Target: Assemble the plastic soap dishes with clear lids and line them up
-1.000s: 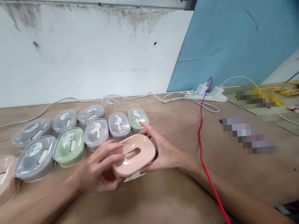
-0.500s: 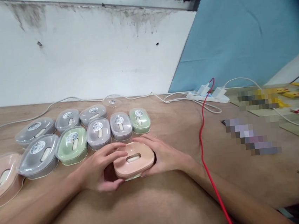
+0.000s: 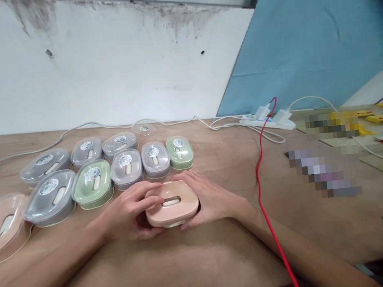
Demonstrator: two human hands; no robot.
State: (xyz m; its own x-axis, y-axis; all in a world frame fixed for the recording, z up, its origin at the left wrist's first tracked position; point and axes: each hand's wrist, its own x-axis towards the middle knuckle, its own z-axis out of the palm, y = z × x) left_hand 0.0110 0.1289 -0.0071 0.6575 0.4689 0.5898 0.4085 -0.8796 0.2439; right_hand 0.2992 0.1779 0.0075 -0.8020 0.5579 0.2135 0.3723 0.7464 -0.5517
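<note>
Between my two hands is a pink rounded box (image 3: 184, 212) with an oval slot in its top, where something white shows. My left hand (image 3: 130, 210) grips its left side, the fingers reaching over the top near the slot and the thumb at the lower front. Around the right side my right hand (image 3: 210, 198) is wrapped, thumb low at the front corner. No clear cover or round label shows on this box. Just behind it stand a grey box (image 3: 156, 165) and a green box (image 3: 180, 156), both under clear covers with round labels.
Several more covered boxes stand at the left, such as a green one (image 3: 90, 194) and a pink one (image 3: 3, 233). A clear lid (image 3: 144, 129) lies at the back. A red cable (image 3: 269, 217) runs down right of my hands from a power strip (image 3: 281, 123).
My left hand has closed in on the pink box, its thumb shifting right along the lower front. My right hand keeps its hold. The view has shifted slightly.
</note>
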